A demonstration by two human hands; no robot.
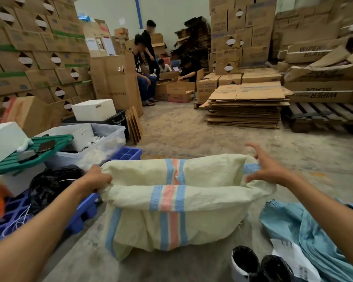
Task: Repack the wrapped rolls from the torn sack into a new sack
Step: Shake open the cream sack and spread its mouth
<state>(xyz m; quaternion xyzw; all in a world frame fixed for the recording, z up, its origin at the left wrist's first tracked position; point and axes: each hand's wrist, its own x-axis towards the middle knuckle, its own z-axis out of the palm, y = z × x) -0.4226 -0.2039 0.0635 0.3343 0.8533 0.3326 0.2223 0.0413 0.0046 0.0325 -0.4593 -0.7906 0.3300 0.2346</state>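
Note:
A cream woven sack (pixel 171 216) with blue and pink stripes stands on the concrete floor in front of me, its mouth rolled down and held wide. My left hand (pixel 96 178) grips the rolled rim at the left end. My right hand (pixel 267 169) is at the right end with fingers spread; its thumb and lower fingers touch the rim. A crumpled blue sack (pixel 306 231) lies on the floor at the right. Two black-wrapped rolls (pixel 259 265) stand at the bottom right beside it.
A blue plastic pallet (pixel 80 212) at the left carries a black bag (pixel 51 184), tubs and a green lid. Stacked cartons line both sides, with flattened cardboard (pixel 247 106) on a pallet ahead right. Several people sit and stand at the back among boxes.

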